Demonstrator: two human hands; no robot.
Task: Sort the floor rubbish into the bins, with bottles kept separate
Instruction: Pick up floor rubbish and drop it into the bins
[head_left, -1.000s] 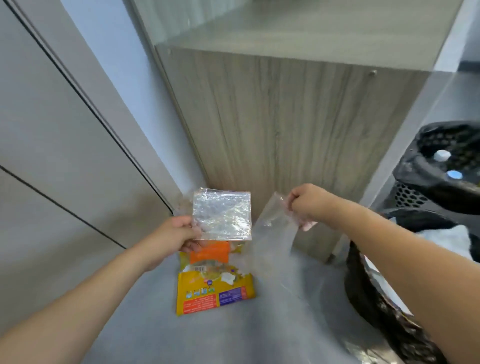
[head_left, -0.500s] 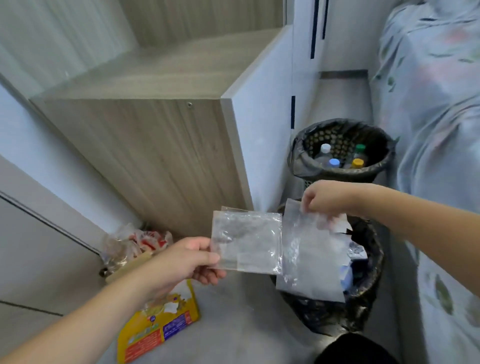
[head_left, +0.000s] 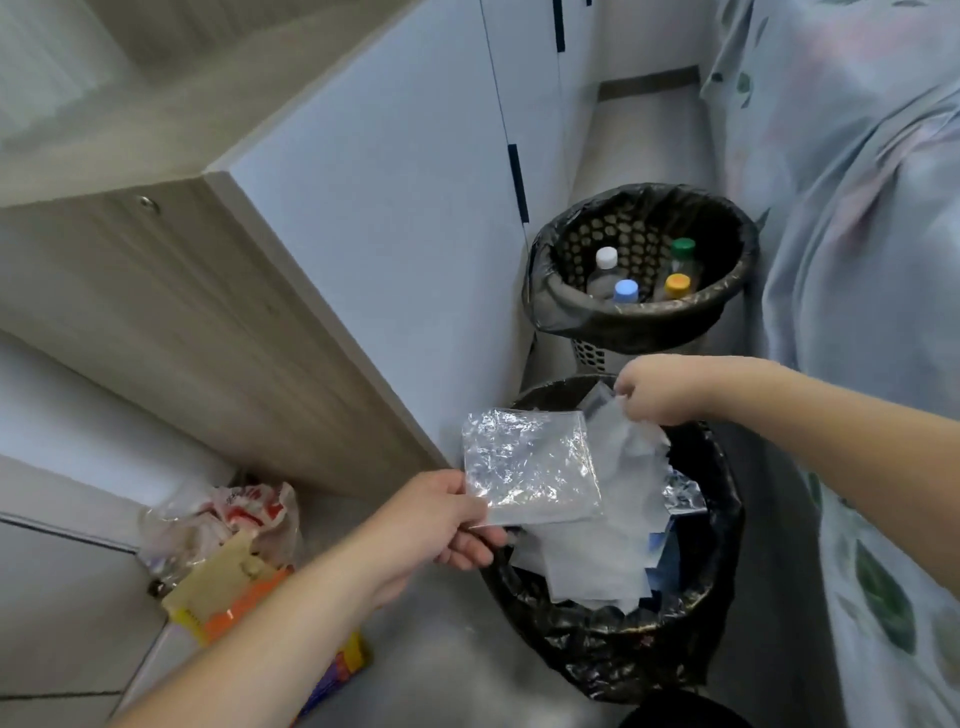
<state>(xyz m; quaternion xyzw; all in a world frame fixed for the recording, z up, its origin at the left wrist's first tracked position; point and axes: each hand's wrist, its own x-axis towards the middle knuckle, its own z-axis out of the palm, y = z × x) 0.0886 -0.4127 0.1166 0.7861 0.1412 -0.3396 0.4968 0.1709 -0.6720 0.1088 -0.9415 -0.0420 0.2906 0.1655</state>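
Observation:
My left hand (head_left: 436, 525) pinches a crinkled clear plastic pouch (head_left: 524, 467) by its lower left corner, holding it over the rim of the near bin (head_left: 722, 519), which has a black liner and holds paper and wrappers. My right hand (head_left: 660, 387) grips the top of a larger clear plastic bag (head_left: 618, 499) that hangs down into that bin. Behind it stands the far bin (head_left: 737, 280), also black-lined, with several capped bottles (head_left: 605, 270) inside.
More rubbish lies on the floor at the lower left: a red-and-white plastic bag (head_left: 249, 514) and an orange and yellow packet (head_left: 244, 603). A wooden cabinet (head_left: 218, 312) rises on the left. A floral bedsheet (head_left: 857, 260) hangs on the right.
Both hands carried the plastic pieces from the floor pile on the left over to the near bin. The right hand's bag now hangs lower, into the bin.

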